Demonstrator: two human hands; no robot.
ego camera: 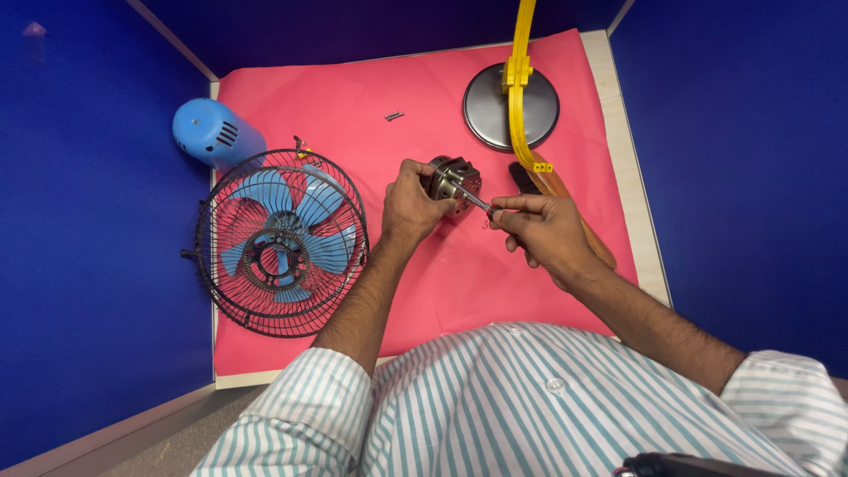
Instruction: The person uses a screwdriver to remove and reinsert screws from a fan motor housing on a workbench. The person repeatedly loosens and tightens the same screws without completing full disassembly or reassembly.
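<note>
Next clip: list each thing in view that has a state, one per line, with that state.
Left hand: closed around the fan motor.
Right hand: pinching the motor's shaft.
Fan motor: bare, out of its housing, held just above the pink sheet.
Blue motor cover: detached, lying on its side.
Fan guard with blades: assembled, lying flat.
Round base: upright on the sheet.
Screws: loose.

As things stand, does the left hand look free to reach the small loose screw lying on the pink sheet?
Probably not at once: the left hand is gripping the metal motor. The pink sheet between it and the screw lies bare, so only the grip holds it back.
</note>
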